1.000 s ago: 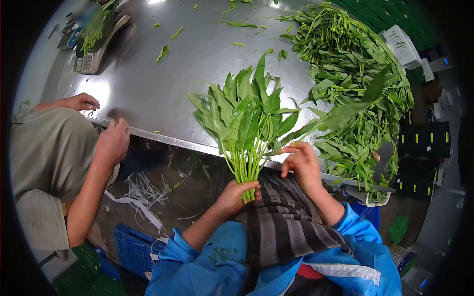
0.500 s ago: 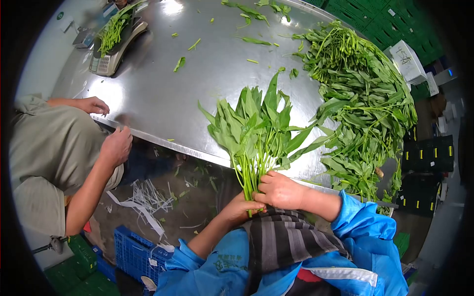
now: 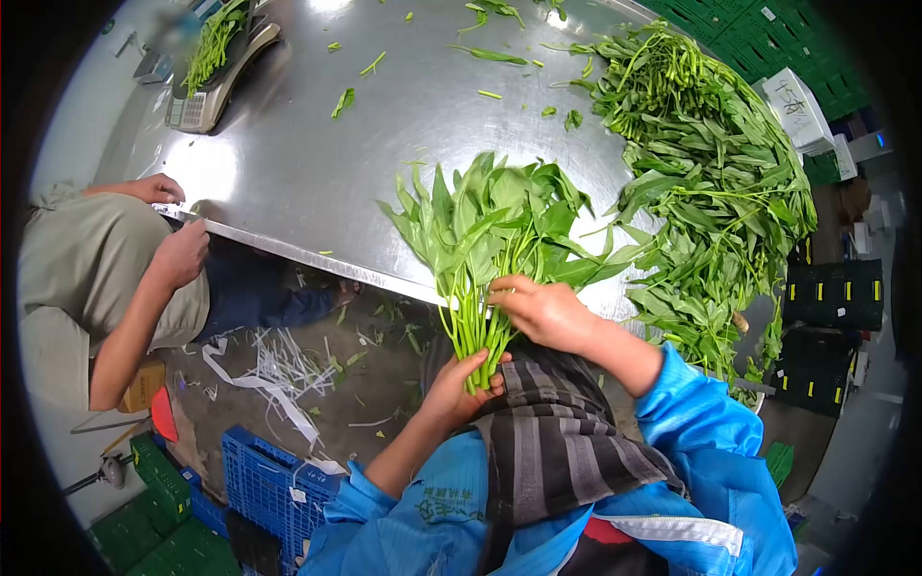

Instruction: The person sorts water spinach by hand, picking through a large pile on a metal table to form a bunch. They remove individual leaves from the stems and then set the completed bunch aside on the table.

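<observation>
A bunch of water spinach (image 3: 490, 226) stands leaves up in front of me, at the table's near edge. My left hand (image 3: 463, 386) is wrapped round the lower ends of its stems. Higher up, my right hand (image 3: 545, 313) has its curled fingers against the stems on the right side; its fingertips are partly hidden. A large pile of water spinach (image 3: 715, 202) lies on the right part of the metal table (image 3: 317, 182).
At the left, a co-worker's hands (image 3: 181, 252) are by the table edge. A scale (image 3: 206, 106) bearing greens stands far left. Loose leaves and stem pieces dot the table. White strips (image 3: 288, 370) and a blue crate (image 3: 274, 490) are on the floor. Green crates (image 3: 759, 48) stand behind.
My right hand has moved up the stems from beside my left hand. The bunch's leaves have shifted and spread. The co-worker's near hand has moved left.
</observation>
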Demonstrator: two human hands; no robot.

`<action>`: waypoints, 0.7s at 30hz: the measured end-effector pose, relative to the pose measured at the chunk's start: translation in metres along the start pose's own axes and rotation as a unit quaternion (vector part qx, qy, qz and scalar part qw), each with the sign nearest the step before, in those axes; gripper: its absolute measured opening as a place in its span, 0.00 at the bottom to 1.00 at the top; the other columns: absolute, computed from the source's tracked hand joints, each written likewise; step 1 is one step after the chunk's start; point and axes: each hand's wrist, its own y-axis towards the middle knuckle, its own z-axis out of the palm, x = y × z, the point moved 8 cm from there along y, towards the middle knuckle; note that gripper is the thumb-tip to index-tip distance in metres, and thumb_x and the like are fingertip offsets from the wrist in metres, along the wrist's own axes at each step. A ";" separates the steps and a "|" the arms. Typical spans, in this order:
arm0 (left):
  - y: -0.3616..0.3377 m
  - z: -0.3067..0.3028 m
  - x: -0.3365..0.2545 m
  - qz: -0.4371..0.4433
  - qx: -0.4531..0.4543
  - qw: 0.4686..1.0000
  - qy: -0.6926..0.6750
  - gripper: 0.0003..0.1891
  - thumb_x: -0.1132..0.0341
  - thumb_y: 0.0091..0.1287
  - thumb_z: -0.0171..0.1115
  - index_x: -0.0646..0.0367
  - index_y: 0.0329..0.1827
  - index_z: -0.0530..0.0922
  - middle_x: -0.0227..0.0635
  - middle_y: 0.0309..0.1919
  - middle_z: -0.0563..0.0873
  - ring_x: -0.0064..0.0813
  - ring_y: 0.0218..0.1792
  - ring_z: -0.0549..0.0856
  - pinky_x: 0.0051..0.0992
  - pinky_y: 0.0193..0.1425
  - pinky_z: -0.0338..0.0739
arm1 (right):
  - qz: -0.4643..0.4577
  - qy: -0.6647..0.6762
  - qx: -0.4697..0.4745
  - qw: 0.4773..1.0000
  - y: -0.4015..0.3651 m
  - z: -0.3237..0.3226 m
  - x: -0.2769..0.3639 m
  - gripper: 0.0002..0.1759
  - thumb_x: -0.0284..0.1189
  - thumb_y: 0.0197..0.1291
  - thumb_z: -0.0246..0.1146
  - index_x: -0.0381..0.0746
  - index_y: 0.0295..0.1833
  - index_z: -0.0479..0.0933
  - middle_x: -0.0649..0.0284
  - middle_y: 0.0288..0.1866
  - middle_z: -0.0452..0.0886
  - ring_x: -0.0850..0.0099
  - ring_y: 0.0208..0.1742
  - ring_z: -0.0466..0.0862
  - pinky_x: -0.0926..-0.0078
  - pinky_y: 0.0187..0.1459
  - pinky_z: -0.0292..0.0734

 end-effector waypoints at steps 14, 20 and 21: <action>-0.003 -0.003 -0.004 0.036 -0.031 0.999 0.014 0.29 0.82 0.57 0.57 0.56 0.62 0.61 0.45 0.50 0.76 0.31 0.39 0.79 0.31 0.43 0.77 | -0.138 -0.090 0.250 0.954 0.020 0.037 0.014 0.08 0.33 0.53 0.60 0.43 0.38 0.75 0.60 0.40 0.72 0.58 0.29 0.80 0.62 0.29 0.76; 0.007 -0.018 0.000 0.066 -0.036 0.991 0.113 0.18 0.79 0.58 0.58 0.63 0.53 0.70 0.42 0.43 0.81 0.28 0.37 0.80 0.28 0.41 0.77 | -0.165 -0.056 0.270 0.947 0.002 0.046 0.031 0.08 0.34 0.53 0.58 0.43 0.36 0.74 0.60 0.40 0.71 0.59 0.30 0.80 0.61 0.30 0.76; 0.008 -0.018 0.000 0.058 -0.032 0.990 0.121 0.16 0.79 0.58 0.58 0.64 0.51 0.71 0.41 0.41 0.81 0.28 0.36 0.80 0.27 0.40 0.76 | -0.176 -0.061 0.275 0.943 0.003 0.046 0.032 0.08 0.34 0.53 0.57 0.43 0.37 0.74 0.60 0.40 0.71 0.59 0.31 0.80 0.61 0.30 0.76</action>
